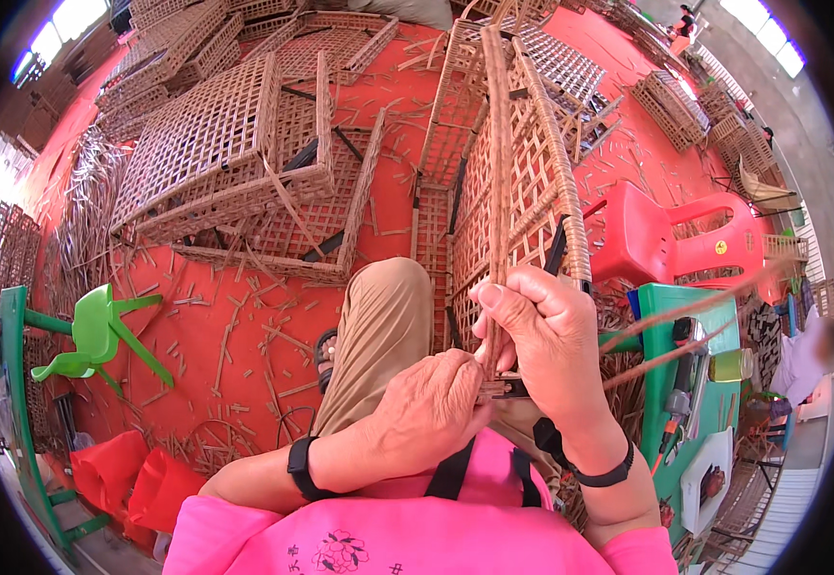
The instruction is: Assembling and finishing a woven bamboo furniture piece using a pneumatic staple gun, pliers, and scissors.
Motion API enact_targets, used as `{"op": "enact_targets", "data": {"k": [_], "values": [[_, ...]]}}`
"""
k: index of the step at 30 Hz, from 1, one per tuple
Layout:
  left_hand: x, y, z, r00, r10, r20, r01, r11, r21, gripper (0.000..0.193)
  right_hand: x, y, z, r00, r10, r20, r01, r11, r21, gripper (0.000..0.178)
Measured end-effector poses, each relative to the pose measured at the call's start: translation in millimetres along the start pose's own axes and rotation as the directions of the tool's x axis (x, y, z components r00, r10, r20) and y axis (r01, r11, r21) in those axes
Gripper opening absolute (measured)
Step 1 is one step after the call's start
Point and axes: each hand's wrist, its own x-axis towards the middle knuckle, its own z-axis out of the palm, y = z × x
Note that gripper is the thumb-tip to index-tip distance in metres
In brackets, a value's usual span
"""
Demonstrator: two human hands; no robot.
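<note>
A woven wicker panel basket [541, 163] stands on its side in front of me, its near rim reaching my lap. My left hand [436, 401] is closed round the near end of that rim. Just above it, my right hand [553, 331] is closed, thumb against bent fingers, on a thin wicker strand at the rim. Loose strands [671, 359] trail out to the right beyond my wrist, blurred. What lies between the fingertips is partly hidden. Black bands [555, 247] wrap parts of the basket's frame.
More wicker baskets [211, 134] lie at the left. Cut strips [235, 335] litter the red floor. A green small chair [101, 335] stands left, a red plastic chair [675, 235] right. Tools [682, 383] and a jar [731, 365] rest on a green stand [661, 331]. Another person [810, 355] is at far right.
</note>
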Motion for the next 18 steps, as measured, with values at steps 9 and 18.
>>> {"op": "enact_targets", "data": {"k": [9, 18], "values": [[9, -17, -15, 0.98, 0.153, 0.127, -0.128, 0.975, -0.184, 0.041, 0, 1, -8, 0.993, 0.12, 0.0, -0.118, 0.978, 0.174, 0.025], [5, -25, -5, 0.973, 0.03, 0.231, 0.065, 0.917, -0.393, 0.037, 0, -16, 7, 0.949, -0.303, 0.091, 0.316, 0.914, -0.253, 0.025]]}}
